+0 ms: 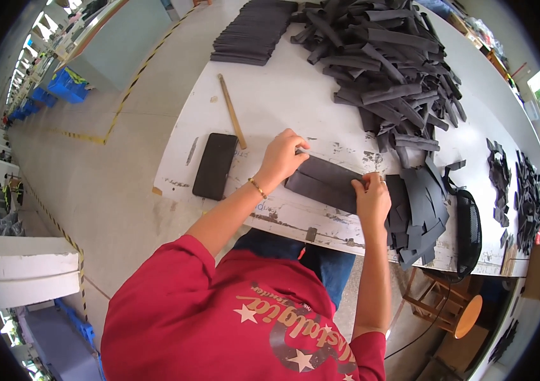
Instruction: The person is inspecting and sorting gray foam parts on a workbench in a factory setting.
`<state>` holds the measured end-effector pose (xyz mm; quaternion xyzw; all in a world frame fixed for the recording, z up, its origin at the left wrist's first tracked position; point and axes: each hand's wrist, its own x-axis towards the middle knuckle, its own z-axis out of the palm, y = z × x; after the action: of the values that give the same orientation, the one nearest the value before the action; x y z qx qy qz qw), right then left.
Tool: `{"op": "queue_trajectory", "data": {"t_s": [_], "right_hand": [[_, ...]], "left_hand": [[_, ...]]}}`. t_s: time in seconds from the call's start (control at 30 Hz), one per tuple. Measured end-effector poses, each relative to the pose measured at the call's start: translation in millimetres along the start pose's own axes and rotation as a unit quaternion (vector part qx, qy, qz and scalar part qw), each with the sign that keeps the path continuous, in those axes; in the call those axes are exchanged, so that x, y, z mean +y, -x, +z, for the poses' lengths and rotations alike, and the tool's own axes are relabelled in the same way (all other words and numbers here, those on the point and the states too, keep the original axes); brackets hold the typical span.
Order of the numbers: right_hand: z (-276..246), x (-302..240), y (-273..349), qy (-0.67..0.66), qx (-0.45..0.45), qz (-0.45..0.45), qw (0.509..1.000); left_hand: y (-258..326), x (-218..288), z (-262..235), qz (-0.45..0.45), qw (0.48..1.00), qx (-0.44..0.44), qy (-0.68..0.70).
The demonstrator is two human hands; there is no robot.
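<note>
On this white worktop [200, 108], left hand [284, 155] and right hand [373, 198], nearly closed, are pinching the dark strip [327, 180] near opposite ends, even tension probably keeping it flat

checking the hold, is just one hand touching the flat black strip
No, the left hand and right hand both touch the flat black strip.

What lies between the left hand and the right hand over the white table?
In the head view, a flat, dark-grey, rectangular fabric-like strip spans the stretch from left hand to right hand.
</note>
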<state>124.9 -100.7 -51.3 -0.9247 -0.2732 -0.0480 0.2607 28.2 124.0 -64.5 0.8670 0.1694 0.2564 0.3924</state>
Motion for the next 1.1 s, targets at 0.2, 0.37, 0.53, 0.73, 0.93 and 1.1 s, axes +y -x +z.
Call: {"op": "queue_trajectory", "data": {"t_s": [0.2,0.37,0.53,0.73,0.93,1.1], "right_hand": [[-57.9,8.8,13.5,-0.009,0.157,-0.024,0.987],[-81.5,59.3,10.0,0.177,0.141,0.058,0.972],[-55.3,89.2,16.1,0.374,0.038,0.035,0.926],[-49.8,89.5,21.1,0.281,0.049,-0.036,0.958],[-91.0,76.0,21.4,0.005,0.183,0.012,0.983],[-104.3,27.0,25.7,-0.255,0.228,0.084,0.936]], "left_hand": [[-54.2,23.9,7.0,0.059,0.995,0.048,0.058],[-128.8,53.2,71.0,-0.023,0.985,0.062,0.158],[-195.9,68.3,138.9,0.195,0.966,0.166,0.038],[-210.1,36.5,143.7,0.054,0.995,-0.006,-0.083],[-179.1,54.6,117.6,0.112,0.988,0.022,-0.104],[-122.2,58.7,77.7,-0.17,0.855,-0.122,0.474]]}}
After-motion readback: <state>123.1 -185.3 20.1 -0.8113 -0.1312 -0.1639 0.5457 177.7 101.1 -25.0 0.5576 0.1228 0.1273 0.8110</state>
